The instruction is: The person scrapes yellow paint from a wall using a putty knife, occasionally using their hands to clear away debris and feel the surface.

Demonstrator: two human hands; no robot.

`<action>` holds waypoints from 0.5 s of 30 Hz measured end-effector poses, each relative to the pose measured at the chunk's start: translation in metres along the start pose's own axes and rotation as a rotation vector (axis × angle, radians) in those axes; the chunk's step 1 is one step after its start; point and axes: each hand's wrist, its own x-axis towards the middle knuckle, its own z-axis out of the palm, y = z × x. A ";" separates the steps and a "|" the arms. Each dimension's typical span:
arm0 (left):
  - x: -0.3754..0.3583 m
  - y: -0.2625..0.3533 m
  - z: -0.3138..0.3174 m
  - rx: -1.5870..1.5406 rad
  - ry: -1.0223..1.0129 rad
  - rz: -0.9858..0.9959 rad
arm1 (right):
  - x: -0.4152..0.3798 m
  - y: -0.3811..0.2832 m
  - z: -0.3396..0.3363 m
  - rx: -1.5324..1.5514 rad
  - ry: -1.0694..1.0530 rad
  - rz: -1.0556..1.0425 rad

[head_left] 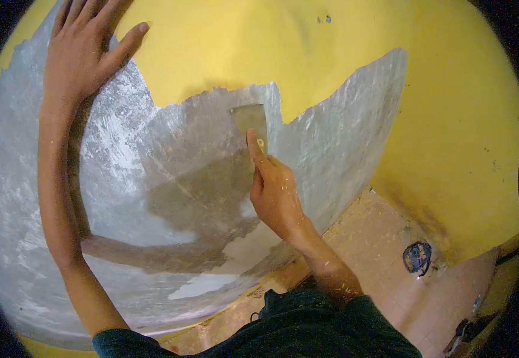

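My right hand (274, 188) is closed round the handle of a flat scraper (251, 119), with the index finger stretched along it. The scraper's wide edge points up at the wall, just below the ragged border of the yellow paint (211, 48). Grey bare wall (176, 143) spreads below and around the blade. My left hand (80, 53) lies with its fingers spread at the upper left, over the grey surface and the edge of the yellow paint. It holds nothing. Light flakes speckle my right hand and forearm.
A yellow wall (456, 137) stands on the right, with dark stains near its base. On the tiled floor (384, 262) lies a small dark object with coloured parts (417, 258). Dark items (463, 331) sit at the lower right. Small marks show in the upper yellow paint.
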 end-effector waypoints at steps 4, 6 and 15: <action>0.000 -0.004 -0.001 -0.026 -0.020 0.010 | 0.021 -0.012 -0.017 -0.031 -0.007 -0.005; 0.002 -0.021 0.009 0.047 -0.074 0.097 | 0.007 -0.007 -0.013 -0.014 -0.043 0.008; -0.009 -0.024 0.018 0.112 0.015 0.173 | 0.001 -0.007 -0.008 -0.070 -0.047 -0.014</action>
